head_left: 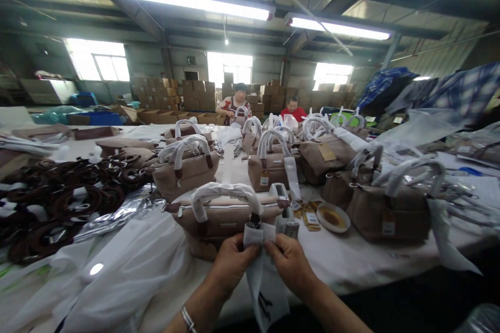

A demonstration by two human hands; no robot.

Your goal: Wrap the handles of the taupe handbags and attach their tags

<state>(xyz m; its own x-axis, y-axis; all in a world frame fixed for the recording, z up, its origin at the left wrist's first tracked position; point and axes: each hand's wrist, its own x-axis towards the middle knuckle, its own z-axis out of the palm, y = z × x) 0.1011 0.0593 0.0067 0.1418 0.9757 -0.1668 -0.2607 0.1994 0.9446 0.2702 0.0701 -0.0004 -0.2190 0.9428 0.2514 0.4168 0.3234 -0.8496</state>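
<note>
A taupe handbag (228, 225) with a zip along its top and handles wrapped in white stands upright on the table before me. From its handle base hangs a dark fitting (254, 220) with a strip of white wrapping (255, 270) around and below it. My left hand (232, 257) pinches the strip's left side between thumb and fingers. On the other side, my right hand (288, 257) pinches the same strip near its upper edge. Dark thin pieces show through the strip's lower end. Behind my right hand is a grey device (288, 218), partly hidden.
More wrapped handbags (388, 213) stand to the right and behind. Rolled brown straps (78, 197) are heaped on the left, near white plastic sheeting (117, 270). A round dish (333, 217) and tags (311, 220) lie right of the bag. Two people (292, 109) are across the table.
</note>
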